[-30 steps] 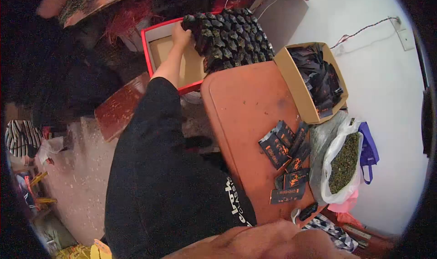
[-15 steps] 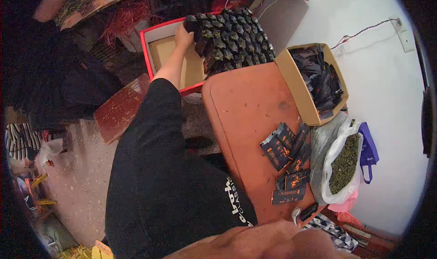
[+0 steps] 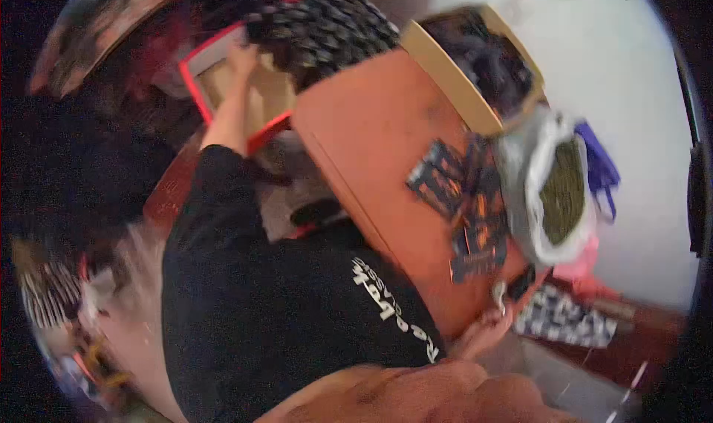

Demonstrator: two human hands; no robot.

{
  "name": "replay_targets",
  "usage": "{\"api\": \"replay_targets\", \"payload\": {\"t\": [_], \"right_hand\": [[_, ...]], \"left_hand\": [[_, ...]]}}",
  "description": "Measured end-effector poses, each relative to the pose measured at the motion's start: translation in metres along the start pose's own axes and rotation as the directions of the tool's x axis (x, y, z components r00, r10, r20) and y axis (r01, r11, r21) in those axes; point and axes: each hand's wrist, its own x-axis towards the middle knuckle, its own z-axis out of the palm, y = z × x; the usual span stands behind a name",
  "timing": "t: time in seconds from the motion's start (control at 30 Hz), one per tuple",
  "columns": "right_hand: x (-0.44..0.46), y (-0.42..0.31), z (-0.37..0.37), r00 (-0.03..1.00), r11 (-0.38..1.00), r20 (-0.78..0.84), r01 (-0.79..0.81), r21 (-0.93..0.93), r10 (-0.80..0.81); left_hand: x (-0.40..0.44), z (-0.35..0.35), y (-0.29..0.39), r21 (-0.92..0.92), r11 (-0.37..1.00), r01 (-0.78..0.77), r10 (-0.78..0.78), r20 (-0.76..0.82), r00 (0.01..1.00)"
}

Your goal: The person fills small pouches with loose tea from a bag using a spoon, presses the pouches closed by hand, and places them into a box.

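My left hand is over the red-rimmed box, to the left of the rows of dark, full packets. Motion smears its fingers, so their grip cannot be made out. At the table's near corner, my right hand is just below a small light-coloured spoon. Its fingers are blurred too. Flat black packets with orange print lie loosely on the brown table. Beside them stands a white plastic bag of dried green leaves.
A cardboard box full of dark packets stands at the table's back right. A purple bag hangs by the wall. Near the right hand are a small black object and a checked cloth. A red-brown board is at the left.
The view has shifted, with the table and boxes now higher and further left. My left hand has come away from the packet rows. My right hand has come into view near the spoon.
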Motion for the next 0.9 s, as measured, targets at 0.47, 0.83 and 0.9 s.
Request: {"api": "replay_targets", "payload": {"t": [0.47, 0.83, 0.9], "right_hand": [[0.004, 0.011, 0.001, 0.999, 0.987, 0.048, 0.001, 0.161, -0.009], [0.000, 0.006, 0.001, 0.996, 0.957, 0.073, -0.071, 0.280, 0.052], [0.001, 0.007, -0.001, 0.995, 0.947, 0.082, -0.079, 0.312, 0.056]], "left_hand": [[-0.131, -0.065, 0.301, -0.588, 0.803, -0.101, 0.525, 0.616, 0.587], [-0.247, -0.046, 0.396, -0.462, 0.652, -0.602, 0.604, 0.796, 0.043], [-0.248, -0.048, 0.403, -0.398, 0.649, -0.648, 0.560, 0.827, 0.053]]}}
